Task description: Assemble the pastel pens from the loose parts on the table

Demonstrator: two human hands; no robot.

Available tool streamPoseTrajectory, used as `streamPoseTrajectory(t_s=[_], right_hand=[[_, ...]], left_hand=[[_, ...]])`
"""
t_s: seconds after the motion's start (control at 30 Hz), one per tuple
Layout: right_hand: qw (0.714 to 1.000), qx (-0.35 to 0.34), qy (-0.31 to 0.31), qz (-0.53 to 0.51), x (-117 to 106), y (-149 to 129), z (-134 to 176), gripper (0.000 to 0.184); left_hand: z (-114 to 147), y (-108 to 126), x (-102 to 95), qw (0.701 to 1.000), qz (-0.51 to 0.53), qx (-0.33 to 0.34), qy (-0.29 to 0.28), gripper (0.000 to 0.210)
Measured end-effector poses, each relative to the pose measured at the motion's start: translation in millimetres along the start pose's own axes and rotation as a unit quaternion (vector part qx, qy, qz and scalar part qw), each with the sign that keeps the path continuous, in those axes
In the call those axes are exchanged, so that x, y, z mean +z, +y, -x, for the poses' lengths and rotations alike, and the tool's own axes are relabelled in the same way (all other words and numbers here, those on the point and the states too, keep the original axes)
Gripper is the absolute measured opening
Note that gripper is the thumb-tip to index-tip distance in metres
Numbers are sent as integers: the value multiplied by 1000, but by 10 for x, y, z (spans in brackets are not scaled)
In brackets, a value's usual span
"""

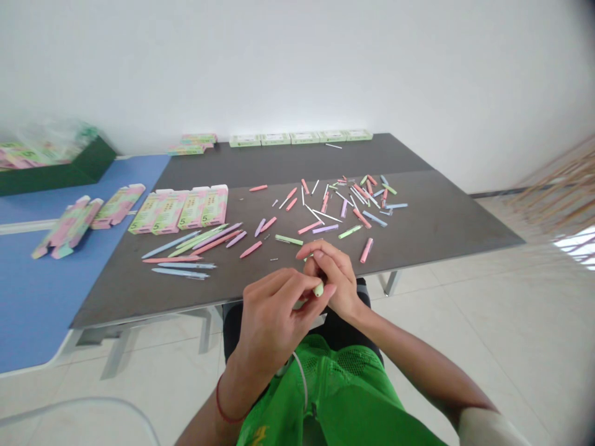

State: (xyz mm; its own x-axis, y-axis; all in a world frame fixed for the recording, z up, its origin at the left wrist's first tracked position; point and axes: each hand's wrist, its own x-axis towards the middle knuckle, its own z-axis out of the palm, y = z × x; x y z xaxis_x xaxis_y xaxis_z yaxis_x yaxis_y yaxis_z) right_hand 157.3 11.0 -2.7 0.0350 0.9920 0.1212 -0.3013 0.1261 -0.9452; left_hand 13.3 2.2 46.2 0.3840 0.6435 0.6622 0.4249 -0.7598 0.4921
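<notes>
At the table's (441, 226) six-o'clock edge, the left hand (276, 313) pinches a pale-green pen barrel (318, 290), apparently steadying it; the right hand (338, 279) curls, its grip hidden. From there, pens (173, 259) at ten o'clock seem separated from loose parts (362, 218) at one.

Place: small workshop-type room | black surface (432, 217), loose pen parts (344, 208), rows of cartons (190, 210) | white wall (297, 62) | tiled floor (469, 310)

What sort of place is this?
Probably a small indoor workroom or packing area: a dark tabletop strewn with loose pen parts, whole-looking pens grouped to the left, and printed cartons lined up behind them.
</notes>
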Motion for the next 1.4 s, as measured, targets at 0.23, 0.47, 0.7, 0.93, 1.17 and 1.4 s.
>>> streamPoseTrajectory(t_s=[0.23, 0.47, 0.7, 0.93, 1.17, 1.4], right_hand=[[1000, 0, 11, 11, -14, 6, 1, 28], [999, -4, 25, 42, -41, 32, -5, 31], [999, 47, -7, 21, -57, -13, -29, 26], [969, 224, -44, -97, -7, -30, -42, 25], [925, 323, -57, -191, -23, 25, 14, 19], [904, 359, -87, -217, -15, 44, 36, 21]], left_hand=[[12, -6, 18, 1000, 7, -11, -10, 18], [21, -39, 21, 999, 30, -36, -16, 14], [42, -67, -8, 994, 72, -72, -36, 8], [35, -122, -32, 987, 109, -106, -53, 11], [52, -316, 1, 962, 179, -177, -110, 17], [58, -433, 32, 949, 208, -198, -131, 24]])
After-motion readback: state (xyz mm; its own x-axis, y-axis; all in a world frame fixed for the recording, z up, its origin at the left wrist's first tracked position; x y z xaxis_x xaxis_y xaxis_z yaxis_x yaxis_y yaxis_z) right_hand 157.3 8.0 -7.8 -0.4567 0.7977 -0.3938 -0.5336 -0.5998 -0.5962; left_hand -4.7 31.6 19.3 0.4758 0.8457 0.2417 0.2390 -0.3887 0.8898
